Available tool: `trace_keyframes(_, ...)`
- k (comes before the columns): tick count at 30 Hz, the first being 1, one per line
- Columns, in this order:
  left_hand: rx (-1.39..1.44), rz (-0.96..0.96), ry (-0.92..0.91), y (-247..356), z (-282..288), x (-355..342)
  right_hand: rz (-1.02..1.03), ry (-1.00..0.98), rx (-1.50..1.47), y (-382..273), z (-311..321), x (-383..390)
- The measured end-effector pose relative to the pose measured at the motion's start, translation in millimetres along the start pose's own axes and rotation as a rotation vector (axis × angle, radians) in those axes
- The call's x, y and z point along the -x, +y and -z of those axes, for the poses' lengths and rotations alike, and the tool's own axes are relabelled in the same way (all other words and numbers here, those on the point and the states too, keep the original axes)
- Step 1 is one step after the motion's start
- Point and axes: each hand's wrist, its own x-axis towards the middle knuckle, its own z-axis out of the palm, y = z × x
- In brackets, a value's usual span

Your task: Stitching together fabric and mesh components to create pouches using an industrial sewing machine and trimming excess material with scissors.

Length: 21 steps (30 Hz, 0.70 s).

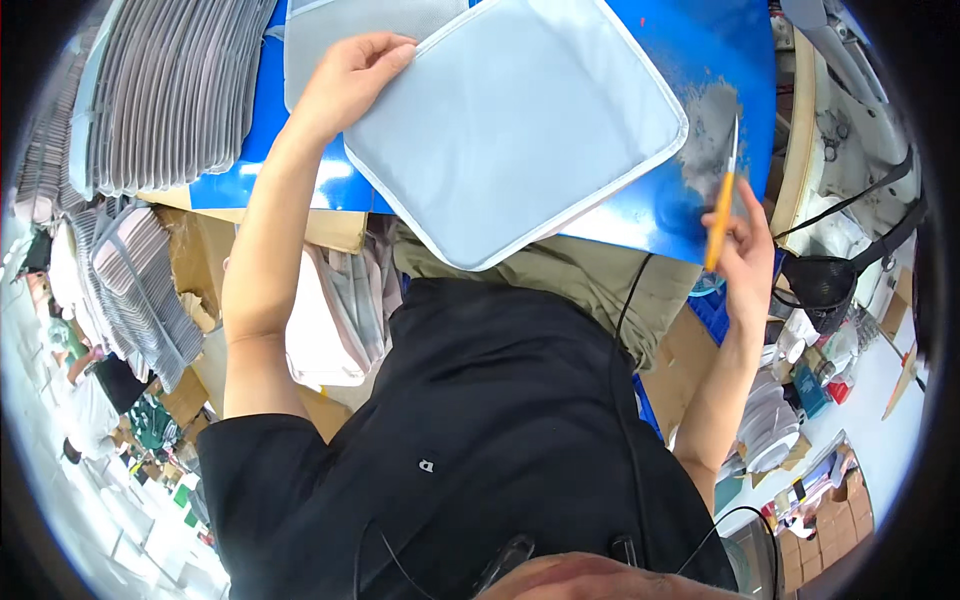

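Note:
My left hand point(355, 80) pinches the upper-left edge of a pale blue-grey square panel point(515, 130) with white bound edging and rounded corners. The panel lies tilted across a blue worktop point(650, 230) and reaches past its front edge. Under its upper-left part is a grey mesh-textured piece point(330, 20). My right hand point(740, 245) is closed round a thin tool with a yellow handle point(720, 220) and a narrow metal tip, held upright to the right of the panel, beside a grey smudged patch on the worktop.
Tall stacks of grey panels point(160, 90) stand at the upper left, with more bundles point(140, 290) below. A black cup-shaped item with straps point(815, 280) hangs at the right. Cardboard boxes point(830, 530) are at lower right. Pale pieces point(320, 330) hang beneath the worktop.

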Motion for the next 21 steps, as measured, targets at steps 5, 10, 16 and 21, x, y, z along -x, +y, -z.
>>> trace_keyframes(5, 0.113, 0.008, -0.155, 42, -5, 12, 0.135, -0.352, -0.444, -31, -19, 50)
trace_keyframes(10, 0.305, -0.067, -0.394, 86, -4, 25, -0.163, -0.513, -0.563, -69, -51, 88)
trace_keyframes(16, 0.36, -0.194, -0.507, 106, -17, 30, -0.212, -0.712, -0.549, -78, -56, 87)
trace_keyframes(21, 0.35, -0.233, -0.516, 110, -27, 32, -0.213, -0.804, -0.647, -62, -48, 84)
